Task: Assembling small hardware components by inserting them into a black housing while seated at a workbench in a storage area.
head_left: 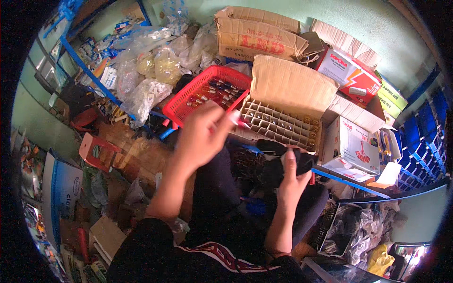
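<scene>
Black bundle (304,162) sits right of centre in my frame; I see the right hand (293,178) closed on it, thumb pointing up, fingers mostly hidden. Near centre, the left hand (204,131) angles upward beside the red basket (188,88), fingertips pinching a blurred white-and-red thing (234,117).

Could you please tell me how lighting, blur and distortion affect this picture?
Head view: the left hand looks motion-blurred, the right hand somewhat sharper. Head view: the pale wall is bright, while the black clothing loses detail in shadow. Head view: the fisheye bends edges toward its black rim.
</scene>
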A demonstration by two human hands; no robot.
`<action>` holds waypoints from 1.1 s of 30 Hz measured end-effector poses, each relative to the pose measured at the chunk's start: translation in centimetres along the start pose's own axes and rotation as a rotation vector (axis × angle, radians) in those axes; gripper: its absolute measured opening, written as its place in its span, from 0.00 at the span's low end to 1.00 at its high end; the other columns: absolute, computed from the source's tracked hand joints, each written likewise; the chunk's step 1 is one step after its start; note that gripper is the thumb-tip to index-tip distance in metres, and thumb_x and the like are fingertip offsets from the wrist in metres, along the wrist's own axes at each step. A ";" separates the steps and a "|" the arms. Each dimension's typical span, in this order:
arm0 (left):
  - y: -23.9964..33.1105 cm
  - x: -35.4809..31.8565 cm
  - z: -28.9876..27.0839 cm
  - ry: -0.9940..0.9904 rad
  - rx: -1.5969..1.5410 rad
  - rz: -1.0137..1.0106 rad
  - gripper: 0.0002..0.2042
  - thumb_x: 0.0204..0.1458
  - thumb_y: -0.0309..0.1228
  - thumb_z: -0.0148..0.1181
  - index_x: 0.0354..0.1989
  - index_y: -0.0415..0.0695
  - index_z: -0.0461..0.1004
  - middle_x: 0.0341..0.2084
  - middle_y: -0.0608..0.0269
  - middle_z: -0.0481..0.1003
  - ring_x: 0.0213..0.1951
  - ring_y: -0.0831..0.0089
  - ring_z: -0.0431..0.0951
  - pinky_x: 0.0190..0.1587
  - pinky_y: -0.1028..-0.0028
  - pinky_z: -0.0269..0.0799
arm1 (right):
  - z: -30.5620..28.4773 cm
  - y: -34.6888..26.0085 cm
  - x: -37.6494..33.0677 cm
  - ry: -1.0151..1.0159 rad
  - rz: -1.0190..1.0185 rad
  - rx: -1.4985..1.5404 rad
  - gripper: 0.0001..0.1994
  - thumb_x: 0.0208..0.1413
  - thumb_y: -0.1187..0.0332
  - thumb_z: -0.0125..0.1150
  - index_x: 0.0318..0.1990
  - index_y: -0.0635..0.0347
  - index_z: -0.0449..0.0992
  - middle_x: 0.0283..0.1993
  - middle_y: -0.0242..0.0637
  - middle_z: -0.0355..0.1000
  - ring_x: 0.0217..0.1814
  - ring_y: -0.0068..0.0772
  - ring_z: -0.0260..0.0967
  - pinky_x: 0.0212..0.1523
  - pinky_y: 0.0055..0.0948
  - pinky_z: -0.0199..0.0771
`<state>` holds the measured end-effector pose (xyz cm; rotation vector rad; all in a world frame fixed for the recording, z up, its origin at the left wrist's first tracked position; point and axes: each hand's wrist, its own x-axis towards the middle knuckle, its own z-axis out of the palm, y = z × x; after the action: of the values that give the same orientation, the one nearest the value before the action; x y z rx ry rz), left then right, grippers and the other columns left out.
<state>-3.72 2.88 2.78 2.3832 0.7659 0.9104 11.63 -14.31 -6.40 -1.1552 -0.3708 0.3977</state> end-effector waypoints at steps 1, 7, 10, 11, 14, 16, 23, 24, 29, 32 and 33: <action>-0.2 1.1 -1.5 0.013 0.063 -0.038 0.13 0.67 0.34 0.63 0.33 0.36 0.79 0.26 0.59 0.75 0.29 0.73 0.74 0.34 0.71 0.69 | -0.7 0.0 0.5 0.068 0.016 0.029 0.14 0.67 0.66 0.69 0.52 0.64 0.77 0.47 0.33 0.78 0.46 0.22 0.74 0.50 0.25 0.77; -13.8 3.5 -4.3 -0.383 -0.166 -0.228 0.05 0.62 0.27 0.68 0.39 0.38 0.81 0.33 0.63 0.83 0.36 0.77 0.81 0.42 0.73 0.76 | -2.7 -0.4 3.0 0.194 0.011 0.145 0.17 0.65 0.63 0.69 0.55 0.63 0.77 0.49 0.33 0.77 0.50 0.26 0.74 0.53 0.28 0.75; -14.9 4.0 -3.3 -0.544 -0.056 -0.296 0.06 0.58 0.22 0.69 0.42 0.37 0.80 0.34 0.61 0.83 0.38 0.74 0.83 0.42 0.70 0.77 | -3.5 -0.8 3.4 0.310 0.015 0.163 0.19 0.64 0.62 0.70 0.56 0.64 0.77 0.52 0.37 0.76 0.51 0.29 0.74 0.57 0.29 0.73; -15.0 4.2 -3.0 -0.577 -0.018 -0.299 0.07 0.57 0.22 0.69 0.43 0.37 0.80 0.34 0.59 0.84 0.39 0.73 0.84 0.42 0.69 0.78 | -4.0 -0.5 3.5 0.314 0.014 0.162 0.19 0.64 0.62 0.70 0.56 0.64 0.77 0.52 0.37 0.76 0.51 0.29 0.74 0.57 0.29 0.73; -14.0 5.0 -2.5 -0.552 0.089 -0.219 0.09 0.55 0.22 0.71 0.43 0.36 0.80 0.33 0.54 0.84 0.38 0.69 0.85 0.40 0.68 0.77 | -4.7 -0.4 3.8 0.321 -0.021 0.140 0.20 0.64 0.63 0.69 0.55 0.69 0.77 0.53 0.38 0.76 0.53 0.30 0.74 0.58 0.30 0.73; -12.3 5.6 -2.9 -0.579 0.191 -0.206 0.10 0.54 0.22 0.71 0.43 0.35 0.80 0.32 0.52 0.84 0.37 0.67 0.85 0.39 0.67 0.77 | -4.7 -0.5 3.7 0.322 -0.016 0.146 0.19 0.64 0.63 0.69 0.54 0.68 0.77 0.53 0.38 0.76 0.53 0.30 0.74 0.58 0.30 0.73; -13.9 5.6 -2.9 -0.751 0.308 -0.242 0.08 0.52 0.19 0.63 0.41 0.35 0.82 0.30 0.48 0.84 0.35 0.59 0.86 0.38 0.62 0.77 | -4.6 0.1 3.7 0.204 -0.117 0.026 0.16 0.65 0.62 0.68 0.50 0.66 0.80 0.49 0.35 0.77 0.51 0.26 0.73 0.58 0.27 0.72; -14.2 5.4 -2.5 -0.705 0.237 -0.205 0.10 0.52 0.17 0.61 0.42 0.36 0.81 0.31 0.48 0.84 0.35 0.57 0.85 0.37 0.61 0.77 | -4.5 0.0 3.9 0.185 -0.016 0.111 0.16 0.64 0.62 0.69 0.51 0.65 0.79 0.48 0.34 0.76 0.49 0.25 0.73 0.56 0.25 0.71; -9.9 6.6 -2.9 -0.609 0.348 -0.090 0.08 0.55 0.22 0.64 0.43 0.38 0.78 0.30 0.51 0.83 0.35 0.56 0.85 0.38 0.60 0.77 | -4.4 -1.6 2.7 0.058 0.150 0.071 0.14 0.64 0.64 0.71 0.51 0.60 0.78 0.47 0.33 0.77 0.47 0.25 0.73 0.53 0.28 0.74; -4.7 8.0 -1.5 -0.452 0.221 0.060 0.09 0.57 0.30 0.70 0.40 0.38 0.78 0.34 0.53 0.83 0.37 0.60 0.85 0.41 0.62 0.78 | -4.7 -1.8 2.7 -0.134 0.146 0.093 0.13 0.62 0.68 0.69 0.51 0.60 0.78 0.44 0.29 0.77 0.44 0.22 0.73 0.49 0.26 0.73; -4.2 8.3 0.2 -0.405 0.084 0.193 0.09 0.57 0.30 0.70 0.40 0.38 0.79 0.34 0.54 0.83 0.38 0.61 0.85 0.43 0.64 0.79 | -5.2 -1.8 2.8 -0.244 0.125 -0.003 0.12 0.62 0.69 0.69 0.51 0.60 0.78 0.43 0.29 0.77 0.43 0.22 0.72 0.48 0.25 0.72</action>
<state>0.24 11.22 3.79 2.6291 0.4291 0.4431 16.73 -17.73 -6.37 -1.1391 -0.5133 0.6513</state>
